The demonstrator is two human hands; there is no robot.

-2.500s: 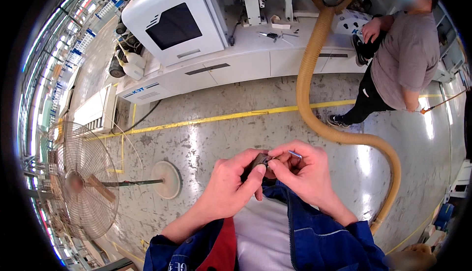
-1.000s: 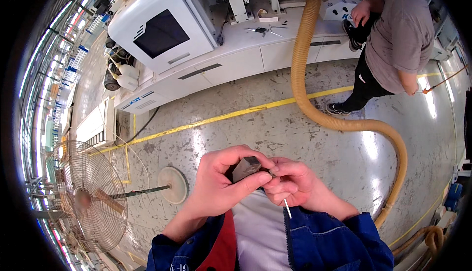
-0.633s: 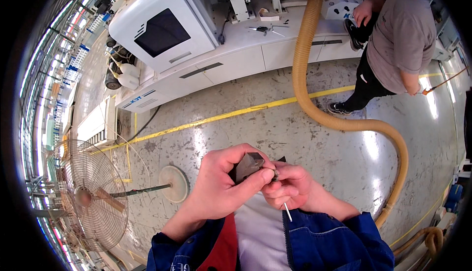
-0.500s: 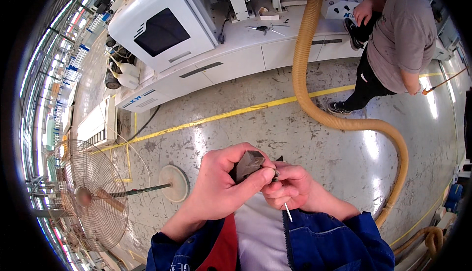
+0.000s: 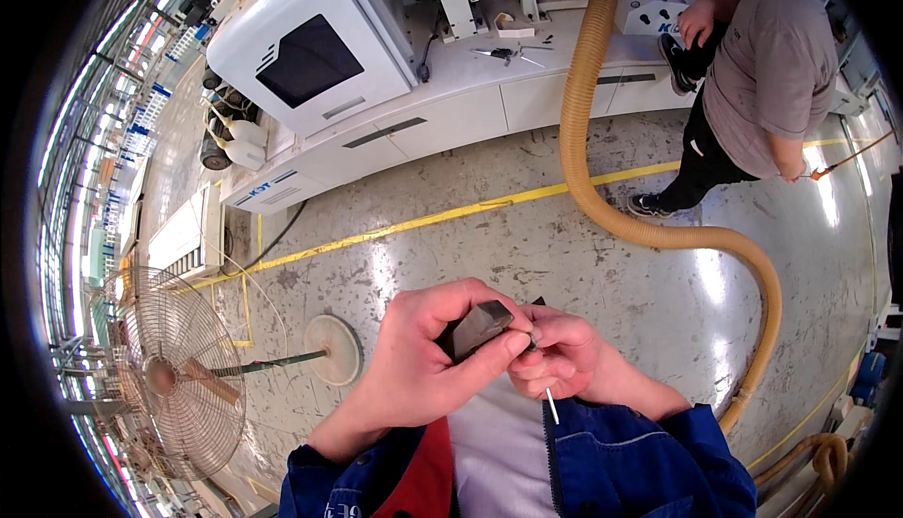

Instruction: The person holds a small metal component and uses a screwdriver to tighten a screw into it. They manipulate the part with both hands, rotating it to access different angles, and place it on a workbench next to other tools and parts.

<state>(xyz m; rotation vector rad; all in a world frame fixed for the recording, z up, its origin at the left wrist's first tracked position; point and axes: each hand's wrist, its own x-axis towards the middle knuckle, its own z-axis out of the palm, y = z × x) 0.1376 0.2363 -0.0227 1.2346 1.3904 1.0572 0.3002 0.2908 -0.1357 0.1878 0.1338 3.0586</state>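
My left hand (image 5: 419,358) is closed around a dark grey angular block (image 5: 477,330), with the thumb along its near side. Close beside it, my right hand (image 5: 572,353) is closed, its fingertips pinching a small dark piece (image 5: 531,339) at the block's right end. Whether that piece joins the block is hidden by the fingers. A thin white rod (image 5: 552,406) sticks out below the right fingers. Both hands are held up in front of my chest, above the floor.
A grey-white machine (image 5: 301,57) on a long cabinet (image 5: 451,123) stands ahead. A tan ribbed hose (image 5: 649,233) curves over the floor on the right. Another person (image 5: 767,67) stands at the far right. A large wire-caged fan (image 5: 179,372) is at my left.
The dark block has turned in my left hand, its end swinging to the right, so more of its long side shows. My right hand has barely shifted.
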